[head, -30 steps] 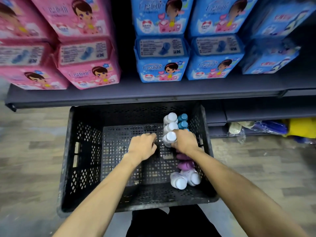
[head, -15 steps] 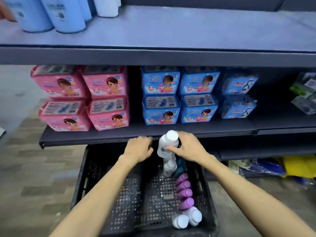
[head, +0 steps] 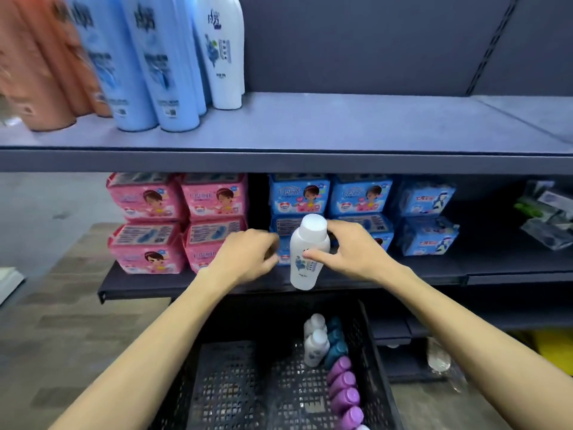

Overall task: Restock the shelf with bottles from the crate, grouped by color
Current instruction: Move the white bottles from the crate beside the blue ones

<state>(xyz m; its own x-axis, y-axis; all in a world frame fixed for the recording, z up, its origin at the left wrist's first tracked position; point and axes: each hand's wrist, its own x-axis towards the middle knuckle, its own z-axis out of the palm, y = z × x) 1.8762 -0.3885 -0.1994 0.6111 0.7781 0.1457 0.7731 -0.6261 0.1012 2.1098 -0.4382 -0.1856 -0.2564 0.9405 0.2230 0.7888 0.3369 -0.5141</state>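
My right hand [head: 350,252] grips a white bottle [head: 307,252] upright in the air, above the black crate [head: 229,383] and in front of the middle shelf. My left hand [head: 248,256] hovers just left of the bottle with curled fingers and holds nothing. In the crate's right side lie white bottles [head: 314,342], teal bottles [head: 336,339] and several purple bottles [head: 344,389]. On the top shelf [head: 341,125] stand orange bottles [head: 40,72], blue bottles [head: 145,63] and one white bottle [head: 221,51] at the left.
Pink packs [head: 176,221] and blue packs [head: 359,209] fill the middle shelf behind my hands. The top shelf's surface right of the white bottle is bare. Yellow and clear packaged goods [head: 552,349] sit low at the right.
My right hand has lifted the white bottle out of the crate up to the middle shelf's height. My left hand rose beside it. The view tilted upward, showing the top shelf.
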